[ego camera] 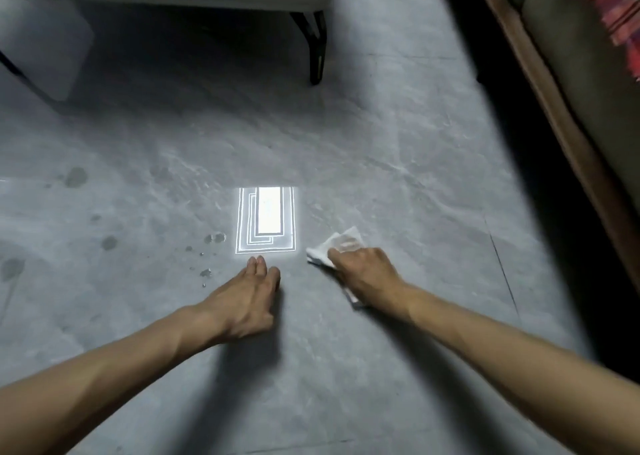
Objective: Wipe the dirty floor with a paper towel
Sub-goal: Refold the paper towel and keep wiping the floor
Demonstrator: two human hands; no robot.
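Paper towel [341, 246]: 1, white, crumpled, pressed to the floor [398, 149] under the right hand [363, 276], whose fingers curl over it. Its long axis runs near-to-far along that hand, and an end shows at each side.

Left hand [247, 295]: 1, flat on the floor, fingers straight, holding nothing.

Wet spots [216, 238]: 2 larger glistening drops plus several specks just left of the left hand. About 4 dull patches [76, 176] lie farther left.

Relation: all visible dirt lies left of both hands. The left hand is nearer to it and sits between towel and drops, so the towel probably has to travel leftward past it.

Light reflection [266, 219]: 1, between the hands, beyond them.
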